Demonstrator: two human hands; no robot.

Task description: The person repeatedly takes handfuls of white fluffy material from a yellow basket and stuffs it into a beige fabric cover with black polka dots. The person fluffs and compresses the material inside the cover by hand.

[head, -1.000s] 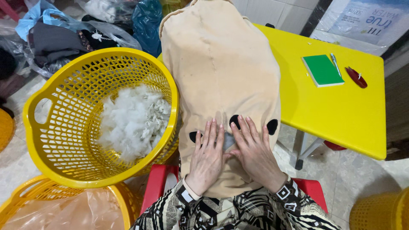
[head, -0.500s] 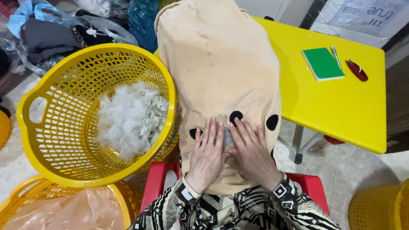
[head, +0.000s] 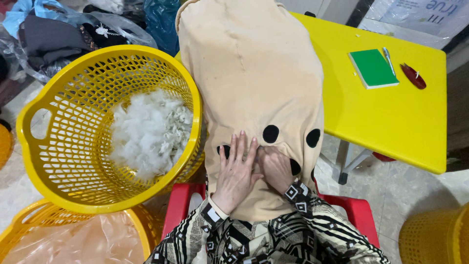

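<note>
Pressing both palms flat on the beige plush skin (head: 254,88), which is draping from the yellow bench (head: 391,112) down onto the lap. Left hand (head: 237,171) lying spread and empty beside the black spots; right hand (head: 276,168) curling at the seam, its grip possibly pinching fabric, hard to tell. Working best with even pressure near the opening. Crowding on the left from the yellow basket (head: 58,161) of white stuffing (head: 149,132); leaving open room rightward, short of the bench edge and green notebook (head: 373,68).

Beige plush skin (head: 254,73) with black spots, yellow basket (head: 73,186), green notebook (head: 373,68).
</note>
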